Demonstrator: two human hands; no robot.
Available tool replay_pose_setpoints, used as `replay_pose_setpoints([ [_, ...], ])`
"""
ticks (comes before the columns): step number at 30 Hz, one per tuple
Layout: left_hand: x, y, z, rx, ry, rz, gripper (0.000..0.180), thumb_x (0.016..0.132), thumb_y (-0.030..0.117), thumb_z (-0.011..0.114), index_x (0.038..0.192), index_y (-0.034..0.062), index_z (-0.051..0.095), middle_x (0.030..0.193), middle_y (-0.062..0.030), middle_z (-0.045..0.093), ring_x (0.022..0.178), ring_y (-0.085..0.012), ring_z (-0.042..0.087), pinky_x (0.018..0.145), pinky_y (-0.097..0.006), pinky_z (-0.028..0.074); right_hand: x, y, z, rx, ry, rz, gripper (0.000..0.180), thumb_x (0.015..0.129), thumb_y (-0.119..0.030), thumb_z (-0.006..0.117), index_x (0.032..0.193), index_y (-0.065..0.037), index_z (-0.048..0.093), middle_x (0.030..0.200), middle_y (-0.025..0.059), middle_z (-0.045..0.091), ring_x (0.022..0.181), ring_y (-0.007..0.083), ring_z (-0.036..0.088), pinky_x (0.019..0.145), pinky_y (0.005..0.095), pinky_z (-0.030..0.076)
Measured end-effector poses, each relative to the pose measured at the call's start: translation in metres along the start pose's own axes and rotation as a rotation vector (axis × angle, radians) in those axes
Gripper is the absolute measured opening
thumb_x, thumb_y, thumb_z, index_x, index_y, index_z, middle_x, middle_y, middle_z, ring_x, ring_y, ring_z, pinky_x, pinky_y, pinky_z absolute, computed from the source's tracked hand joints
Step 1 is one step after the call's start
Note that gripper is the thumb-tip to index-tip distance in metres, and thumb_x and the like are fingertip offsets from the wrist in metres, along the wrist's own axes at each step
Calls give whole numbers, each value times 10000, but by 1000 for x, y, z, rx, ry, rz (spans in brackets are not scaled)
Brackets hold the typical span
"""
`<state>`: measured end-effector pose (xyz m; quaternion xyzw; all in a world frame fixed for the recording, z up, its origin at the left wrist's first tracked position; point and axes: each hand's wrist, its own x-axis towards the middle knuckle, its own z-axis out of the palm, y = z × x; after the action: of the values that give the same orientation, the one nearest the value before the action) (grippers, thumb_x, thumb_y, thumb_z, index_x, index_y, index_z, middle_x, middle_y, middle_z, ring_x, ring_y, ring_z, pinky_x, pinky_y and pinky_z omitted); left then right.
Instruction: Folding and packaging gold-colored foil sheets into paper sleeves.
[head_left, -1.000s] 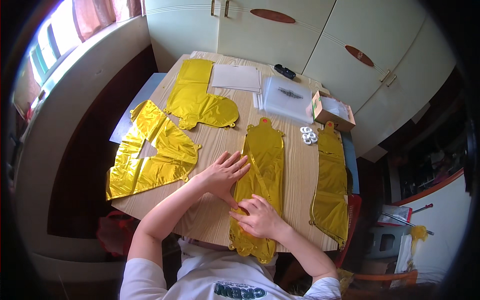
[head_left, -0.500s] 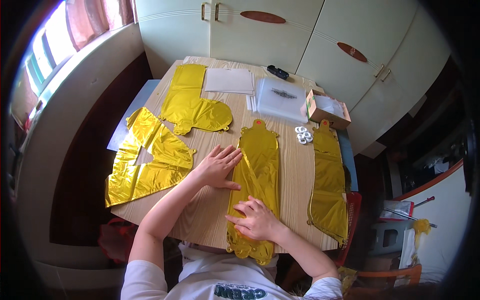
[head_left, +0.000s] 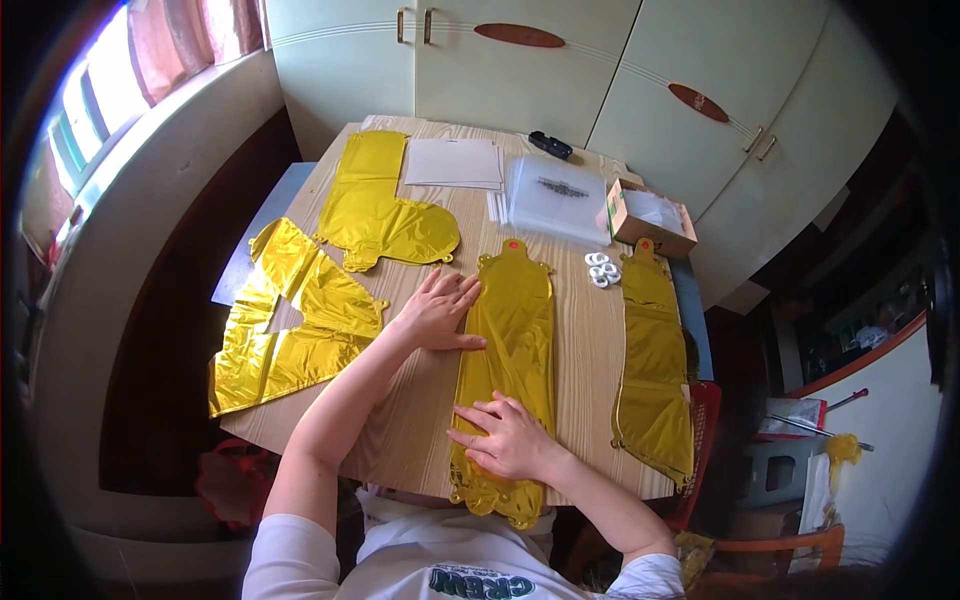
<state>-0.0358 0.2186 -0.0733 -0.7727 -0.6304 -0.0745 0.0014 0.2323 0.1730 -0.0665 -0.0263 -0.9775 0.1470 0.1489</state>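
Observation:
A long, flat gold foil balloon (head_left: 512, 310) lies in front of me, its scalloped near end hanging over the table's front edge. My left hand (head_left: 440, 310) rests flat at its left edge, fingertips and thumb on the foil and fingers stretched out. On the lower part of the same balloon lies my right hand (head_left: 507, 440), palm down with fingers spread. Neither hand grips anything. Another flat gold foil balloon (head_left: 655, 350) is at the right edge of the table. To the left lie a creased, shiny gold balloon (head_left: 310, 325) and an L-shaped gold balloon (head_left: 365, 195).
Along the back of the wooden table (head_left: 590, 400) are white sheets (head_left: 453, 163), a stack of clear plastic bags (head_left: 555, 200), a black object (head_left: 550, 145) and an open cardboard box (head_left: 665, 235). White ribbon rolls (head_left: 602, 270) sit in front of the box. A red chair (head_left: 706, 430) stands at the right.
My left hand has slid a little farther up along the balloon's left edge, and the diagonal crease there looks flatter. My right hand stays nearly where it was.

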Motion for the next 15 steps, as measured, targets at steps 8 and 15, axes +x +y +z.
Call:
replay_pose_setpoints([
  [8, 10, -2, -5, 74, -74, -39, 1176, 736, 853, 475, 1511, -2, 245, 1580, -137, 263, 1481, -310, 173, 1207, -486, 91, -2, -2, -1, -34, -8, -8, 401, 880, -314, 639, 1276, -249, 634, 1416, 21, 522, 1174, 271, 510, 1052, 476, 362],
  [15, 24, -7, -3, 56, -107, -149, 978, 887, 742, 367, 1524, 15, 221, 1594, -107, 247, 1497, -253, 140, 1209, -467, 96, -5, -3, 1, -62, -63, 7, 413, 907, -347, 591, 1312, -263, 604, 1452, -2, 485, 1243, 249, 471, 1093, 455, 320],
])
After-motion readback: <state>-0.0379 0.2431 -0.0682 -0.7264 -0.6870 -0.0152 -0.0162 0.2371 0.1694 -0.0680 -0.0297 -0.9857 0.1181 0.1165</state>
